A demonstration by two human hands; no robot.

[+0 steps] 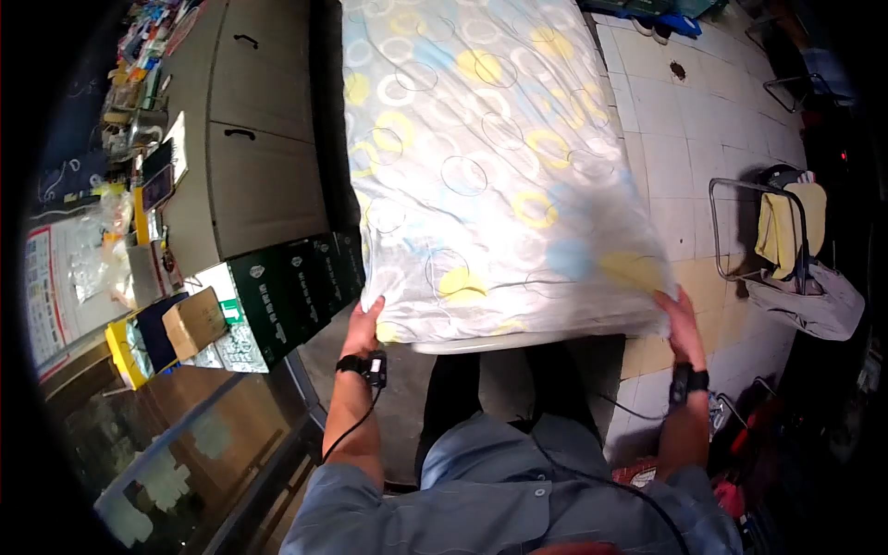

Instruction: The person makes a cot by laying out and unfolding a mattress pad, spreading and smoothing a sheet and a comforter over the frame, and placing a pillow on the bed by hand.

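Patterned cloth [504, 185], white with yellow, blue and grey rings, is lying over a long flat surface directly in front of the person, between and beyond the two hands; its top end is running out of view. Left hand [363, 324] is gripping the cloth at its near left corner, thumb on top; right hand [683, 326] is gripping the near right corner likewise, the fingers of both being partly hidden. Cloth is wrinkling lightly in diagonal folds. A pale rim [481, 347] is showing under the near edge, just in front of the person's legs. To the left, a green box [291, 296] is standing near the left hand, a grey cabinet [264, 176] beyond it. To the right, white floor tiles [675, 166] are extending toward a yellow towel [794, 227] that is hanging on a metal frame [713, 231].
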